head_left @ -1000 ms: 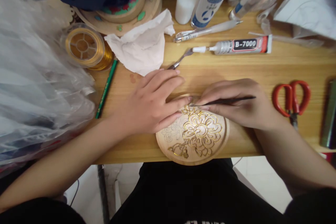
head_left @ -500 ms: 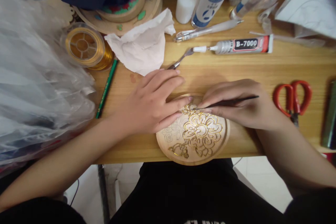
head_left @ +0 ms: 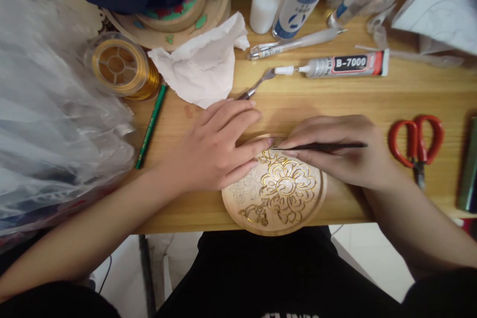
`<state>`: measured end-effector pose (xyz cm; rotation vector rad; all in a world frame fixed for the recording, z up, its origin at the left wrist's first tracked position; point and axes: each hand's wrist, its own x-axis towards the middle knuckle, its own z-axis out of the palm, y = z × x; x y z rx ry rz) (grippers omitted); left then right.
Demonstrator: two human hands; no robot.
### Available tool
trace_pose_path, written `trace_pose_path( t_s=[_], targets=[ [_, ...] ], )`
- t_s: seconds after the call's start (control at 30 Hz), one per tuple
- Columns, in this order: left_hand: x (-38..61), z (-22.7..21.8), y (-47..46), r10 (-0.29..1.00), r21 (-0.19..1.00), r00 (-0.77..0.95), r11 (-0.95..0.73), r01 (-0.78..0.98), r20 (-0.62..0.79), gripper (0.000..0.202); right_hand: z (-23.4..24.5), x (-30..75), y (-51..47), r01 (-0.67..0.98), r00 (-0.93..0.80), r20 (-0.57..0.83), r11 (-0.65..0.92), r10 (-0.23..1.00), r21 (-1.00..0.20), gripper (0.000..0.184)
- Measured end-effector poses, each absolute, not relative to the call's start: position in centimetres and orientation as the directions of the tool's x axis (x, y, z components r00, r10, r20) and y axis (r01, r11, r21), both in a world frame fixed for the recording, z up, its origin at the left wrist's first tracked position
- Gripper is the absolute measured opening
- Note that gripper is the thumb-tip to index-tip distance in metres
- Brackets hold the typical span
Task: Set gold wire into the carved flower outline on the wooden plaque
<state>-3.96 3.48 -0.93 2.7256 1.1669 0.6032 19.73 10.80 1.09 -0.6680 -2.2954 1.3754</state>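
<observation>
A round wooden board (head_left: 274,221) lies at the table's near edge, bearing a flower pattern (head_left: 286,186) outlined in gold wire and some pencil-drawn lines at its left. My left hand (head_left: 223,141) rests flat with fingers spread, its fingertips on the board's upper left edge. In my right hand (head_left: 335,144) are slim black tweezers (head_left: 324,146), pinched between thumb and fingers. Their tips touch or hover just over the top of the pattern, close to my left index finger; whether they grip any wire is too small to tell.
Beyond my hands lie a palette knife (head_left: 257,84), a B-7000 glue tube (head_left: 346,63), a pen (head_left: 294,43) and crumpled tissue (head_left: 204,64). A gold wire spool (head_left: 121,67) and green pencil (head_left: 151,126) are left, beside plastic bags (head_left: 55,109). Red-handled scissors (head_left: 415,141) lie right; bottles (head_left: 298,2) stand behind.
My right hand has shifted slightly, and the tweezers have turned from slanting to nearly level, their tips a little higher on the board. My left hand and the board stay put.
</observation>
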Motion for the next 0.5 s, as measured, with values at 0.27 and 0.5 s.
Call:
trace_pose_path(
  t_s=[0.27, 0.5],
  targets=[
    [-4.02, -1.03, 3.24, 0.737, 0.284, 0.623, -0.676, 0.68, 0.262, 0.031, 0.86, 19.92, 10.8, 0.19, -0.826, 0.125, 0.481, 0.549, -0.856, 0.009],
    [-3.99, -0.91, 3.34, 0.732, 0.27, 0.63, -0.682, 0.68, 0.259, 0.03, 0.97, 19.9, 10.74, 0.167, -0.838, 0.138, 0.488, 0.529, -0.856, 0.008]
  ],
)
